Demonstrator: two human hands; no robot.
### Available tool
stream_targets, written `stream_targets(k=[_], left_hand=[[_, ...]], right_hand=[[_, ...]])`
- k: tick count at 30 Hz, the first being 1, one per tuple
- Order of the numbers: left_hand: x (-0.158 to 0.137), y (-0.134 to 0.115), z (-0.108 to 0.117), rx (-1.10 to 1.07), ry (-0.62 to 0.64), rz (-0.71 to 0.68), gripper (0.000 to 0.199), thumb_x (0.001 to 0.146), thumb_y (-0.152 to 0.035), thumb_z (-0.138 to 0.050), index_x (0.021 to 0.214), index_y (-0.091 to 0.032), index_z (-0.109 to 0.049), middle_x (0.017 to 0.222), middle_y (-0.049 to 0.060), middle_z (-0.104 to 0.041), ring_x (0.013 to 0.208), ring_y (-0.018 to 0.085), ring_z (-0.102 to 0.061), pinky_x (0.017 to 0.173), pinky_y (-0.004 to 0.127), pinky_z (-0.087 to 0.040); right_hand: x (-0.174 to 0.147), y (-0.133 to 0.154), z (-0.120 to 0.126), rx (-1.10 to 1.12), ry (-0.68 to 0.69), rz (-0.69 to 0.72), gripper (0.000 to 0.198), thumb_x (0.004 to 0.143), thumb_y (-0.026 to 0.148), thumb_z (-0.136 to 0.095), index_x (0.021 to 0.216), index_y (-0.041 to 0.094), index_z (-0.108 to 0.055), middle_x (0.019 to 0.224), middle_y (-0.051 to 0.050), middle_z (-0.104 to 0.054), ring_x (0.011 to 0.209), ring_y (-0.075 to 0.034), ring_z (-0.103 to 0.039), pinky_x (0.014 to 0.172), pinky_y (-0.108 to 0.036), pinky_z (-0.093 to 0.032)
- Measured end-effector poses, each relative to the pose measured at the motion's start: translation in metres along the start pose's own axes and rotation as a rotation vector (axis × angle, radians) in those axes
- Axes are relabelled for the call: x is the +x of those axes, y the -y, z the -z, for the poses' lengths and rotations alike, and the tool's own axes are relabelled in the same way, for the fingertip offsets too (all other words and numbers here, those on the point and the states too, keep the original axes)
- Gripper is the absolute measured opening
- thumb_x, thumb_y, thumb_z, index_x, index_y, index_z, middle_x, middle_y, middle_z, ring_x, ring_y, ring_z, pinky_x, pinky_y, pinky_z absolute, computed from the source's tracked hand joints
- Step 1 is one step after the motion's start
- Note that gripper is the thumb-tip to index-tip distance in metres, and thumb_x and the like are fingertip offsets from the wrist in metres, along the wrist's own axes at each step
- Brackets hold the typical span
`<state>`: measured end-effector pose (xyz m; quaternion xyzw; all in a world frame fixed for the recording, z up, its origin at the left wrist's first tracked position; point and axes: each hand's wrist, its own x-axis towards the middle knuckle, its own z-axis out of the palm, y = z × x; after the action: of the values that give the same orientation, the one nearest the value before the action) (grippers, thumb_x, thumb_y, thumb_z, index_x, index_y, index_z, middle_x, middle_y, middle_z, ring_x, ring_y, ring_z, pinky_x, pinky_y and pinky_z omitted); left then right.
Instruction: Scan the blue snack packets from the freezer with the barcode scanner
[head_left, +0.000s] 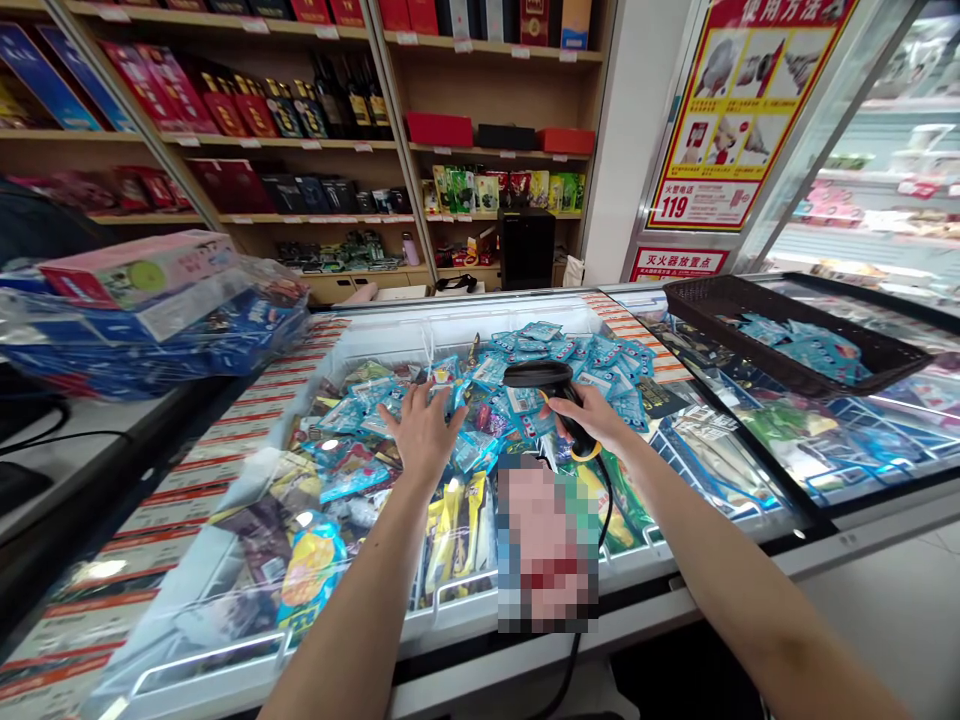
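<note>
My right hand [589, 415] is wrapped round the handle of a black barcode scanner [540, 377], whose head points away to the left over a heap of small blue packets [600, 360]. A dark cable runs down from its handle. My left hand [425, 430] has its fingers spread over more blue packets [349, 412] on the glass lid; whether the fingertips touch them I cannot tell. Under the glass, the chest freezer [375, 340] holds colourful wrapped goods, among them yellow packs [457, 520]. A pixelated patch hides part of the near side.
On the right, a dark basket [885, 350] contains blue packets. A plastic-wrapped stack of boxes [150, 310] stands at the left. Price labels [217, 480] line the freezer's left edge. Behind are stocked shelves [292, 145] and a black box-shaped device [526, 250].
</note>
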<state>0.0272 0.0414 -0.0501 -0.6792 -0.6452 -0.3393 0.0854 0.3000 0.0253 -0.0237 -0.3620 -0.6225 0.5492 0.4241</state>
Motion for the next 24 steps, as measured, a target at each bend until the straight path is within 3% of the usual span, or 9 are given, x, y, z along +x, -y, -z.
stream_targets(k=[3, 6, 10, 15, 18, 20, 24], left_hand=[[-0.001, 0.004, -0.005, 0.003, 0.000, 0.022, 0.028, 0.088, -0.030, -0.046, 0.108, -0.028, -0.065, 0.126, 0.010, -0.057, 0.132, 0.030, -0.037, 0.111, 0.063, 0.001], [-0.001, 0.009, -0.009, 0.017, -0.014, 0.076, 0.033, 0.088, -0.019, -0.039, 0.109, -0.027, -0.064, 0.126, 0.009, -0.058, 0.133, 0.028, -0.037, 0.111, 0.063, -0.004], [-0.001, 0.010, -0.009, 0.034, -0.016, 0.047, 0.040, 0.084, -0.010, -0.037, 0.110, -0.026, -0.064, 0.128, 0.010, -0.057, 0.136, 0.027, -0.033, 0.111, 0.063, -0.005], [0.002, -0.002, -0.003, 0.011, -0.065, -0.017, 0.031, 0.090, -0.029, -0.041, 0.108, -0.022, -0.065, 0.123, 0.012, -0.059, 0.125, 0.030, -0.044, 0.112, 0.059, -0.003], [0.004, -0.011, -0.001, -0.089, -0.030, -0.037, 0.033, 0.088, -0.042, -0.045, 0.100, -0.021, -0.069, 0.111, 0.012, -0.063, 0.111, 0.029, -0.053, 0.109, 0.051, -0.023], [0.005, -0.017, -0.001, -0.181, 0.041, -0.033, 0.037, 0.087, -0.047, -0.046, 0.094, -0.021, -0.071, 0.101, 0.010, -0.066, 0.098, 0.026, -0.058, 0.097, 0.042, -0.037], [0.004, -0.035, -0.004, -0.311, 0.177, 0.016, 0.043, 0.083, -0.058, -0.048, 0.084, -0.022, -0.071, 0.090, 0.007, -0.068, 0.082, 0.022, -0.060, 0.081, 0.035, -0.043]], right_hand=[[-0.001, 0.000, 0.004, -0.002, -0.041, -0.015, 0.037, 0.077, 0.053, -0.063, 0.088, 0.019, -0.055, 0.072, -0.002, -0.066, 0.043, -0.009, -0.051, 0.041, -0.025, -0.040], [-0.001, 0.000, 0.010, 0.010, -0.094, -0.026, 0.037, 0.076, 0.054, -0.064, 0.089, 0.020, -0.055, 0.076, -0.002, -0.067, 0.044, -0.010, -0.051, 0.041, -0.025, -0.041], [0.001, 0.000, 0.016, 0.045, -0.166, -0.033, 0.038, 0.075, 0.054, -0.064, 0.091, 0.021, -0.056, 0.081, -0.004, -0.068, 0.046, -0.011, -0.052, 0.041, -0.025, -0.042], [0.004, -0.004, 0.020, 0.071, -0.202, -0.032, 0.038, 0.074, 0.053, -0.065, 0.091, 0.020, -0.056, 0.079, -0.003, -0.068, 0.046, -0.011, -0.053, 0.040, -0.025, -0.042], [0.006, -0.007, 0.021, 0.081, -0.215, -0.019, 0.039, 0.074, 0.053, -0.065, 0.092, 0.020, -0.056, 0.085, -0.004, -0.068, 0.047, -0.010, -0.054, 0.040, -0.025, -0.043], [0.007, -0.009, 0.022, 0.085, -0.226, -0.024, 0.039, 0.074, 0.053, -0.065, 0.092, 0.020, -0.056, 0.086, -0.005, -0.068, 0.047, -0.010, -0.054, 0.040, -0.024, -0.043], [0.007, -0.009, 0.023, 0.105, -0.244, -0.008, 0.039, 0.074, 0.052, -0.066, 0.094, 0.020, -0.057, 0.084, -0.005, -0.068, 0.047, -0.010, -0.054, 0.040, -0.025, -0.043]])
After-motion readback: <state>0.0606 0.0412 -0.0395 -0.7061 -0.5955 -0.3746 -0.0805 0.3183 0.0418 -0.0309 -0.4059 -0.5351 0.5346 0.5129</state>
